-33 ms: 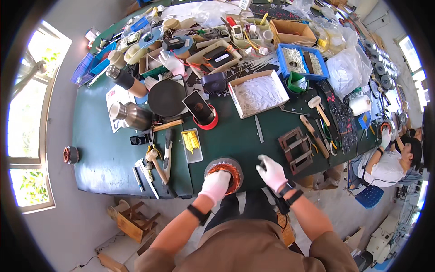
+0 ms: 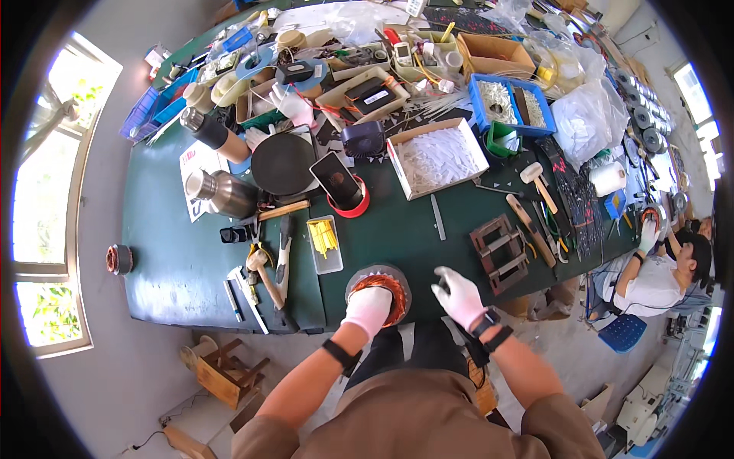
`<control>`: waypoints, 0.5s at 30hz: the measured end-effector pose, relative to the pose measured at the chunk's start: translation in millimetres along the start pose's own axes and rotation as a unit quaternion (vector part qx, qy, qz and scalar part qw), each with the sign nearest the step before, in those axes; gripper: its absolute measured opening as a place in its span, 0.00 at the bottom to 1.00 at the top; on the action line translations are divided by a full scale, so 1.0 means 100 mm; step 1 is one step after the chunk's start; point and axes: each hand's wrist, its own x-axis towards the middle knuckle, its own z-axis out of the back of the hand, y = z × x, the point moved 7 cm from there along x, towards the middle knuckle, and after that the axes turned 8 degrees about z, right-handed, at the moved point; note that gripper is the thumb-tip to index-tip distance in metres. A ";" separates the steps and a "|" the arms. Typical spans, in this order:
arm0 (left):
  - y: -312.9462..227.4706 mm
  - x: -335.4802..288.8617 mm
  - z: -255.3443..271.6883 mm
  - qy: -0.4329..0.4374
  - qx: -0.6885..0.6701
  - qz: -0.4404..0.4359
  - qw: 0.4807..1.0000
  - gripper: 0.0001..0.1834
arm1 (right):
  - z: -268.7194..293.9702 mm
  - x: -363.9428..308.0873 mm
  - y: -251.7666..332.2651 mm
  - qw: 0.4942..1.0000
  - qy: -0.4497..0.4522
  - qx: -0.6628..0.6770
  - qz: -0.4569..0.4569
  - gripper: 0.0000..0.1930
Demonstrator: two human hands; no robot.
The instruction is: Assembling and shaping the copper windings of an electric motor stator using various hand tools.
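Note:
A motor stator (image 2: 395, 281) with a grey slotted core and orange copper windings stands at the table's near edge, in front of my body. My left hand (image 2: 368, 308), in a white glove, reaches into the stator's ring from the near left; its fingers are hidden inside. To the right of the stator, and apart from it, my gloved right hand (image 2: 460, 297) hovers near the edge with nothing in it. Its thumb and fingers are loosely apart. Left of the stator lies a small clear tray (image 2: 329, 262) with yellow strips (image 2: 324, 239) in it.
A metal frame fixture (image 2: 498, 254), a mallet (image 2: 538, 186) and pliers lie right. A hammer (image 2: 267, 281) and a caliper (image 2: 246, 289) lie left. Beyond are a phone (image 2: 337, 180) on a red stand and a box of white strips (image 2: 437, 158). A co-worker (image 2: 650, 279) sits far right.

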 end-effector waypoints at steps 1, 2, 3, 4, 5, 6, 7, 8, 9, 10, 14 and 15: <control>0.00 0.04 -0.08 0.032 0.047 0.016 0.998 0.14 | 0.01 -0.07 0.15 1.000 0.015 0.015 -0.001 0.18; 0.00 0.06 -0.14 0.066 0.095 0.026 0.993 0.15 | 0.05 -0.14 0.30 0.999 -0.004 0.024 0.032 0.17; 0.03 0.00 -0.15 0.066 0.094 0.025 0.993 0.15 | 0.11 -0.18 0.51 0.999 0.010 0.022 0.037 0.16; 0.07 -0.13 -0.07 0.003 0.025 0.010 1.000 0.16 | 0.12 -0.19 0.71 0.997 0.005 0.003 0.082 0.15; 0.08 -0.29 0.07 -0.060 -0.042 -0.011 0.997 0.17 | 0.14 -0.22 0.88 0.992 -0.003 -0.018 0.124 0.15; 0.07 -0.54 0.32 -0.135 -0.117 -0.051 0.983 0.15 | 0.07 -0.24 1.04 0.984 0.010 -0.043 0.173 0.15; 0.09 -0.82 0.59 -0.208 -0.191 -0.089 0.955 0.13 | -0.03 -0.25 1.19 0.972 0.024 -0.068 0.222 0.15; 0.22 -1.03 0.77 -0.254 -0.225 -0.064 0.938 0.13 | -0.13 -0.25 1.41 0.952 0.000 -0.100 0.290 0.16; 0.41 -1.18 0.87 -0.300 -0.258 -0.037 0.918 0.14 | -0.22 -0.18 1.66 0.932 0.019 -0.154 0.328 0.19; 0.69 -1.21 0.74 -0.272 -0.326 0.020 0.905 0.14 | -0.41 -0.16 1.71 0.915 0.000 -0.203 0.348 0.19; 1.22 -0.99 0.07 -0.219 -0.472 0.104 0.848 0.13 | -1.13 -0.09 1.30 0.892 0.075 -0.276 0.350 0.18; 1.33 -0.88 -0.18 -0.188 -0.518 0.122 0.825 0.12 | -1.14 -0.04 1.27 0.890 0.072 -0.279 0.352 0.18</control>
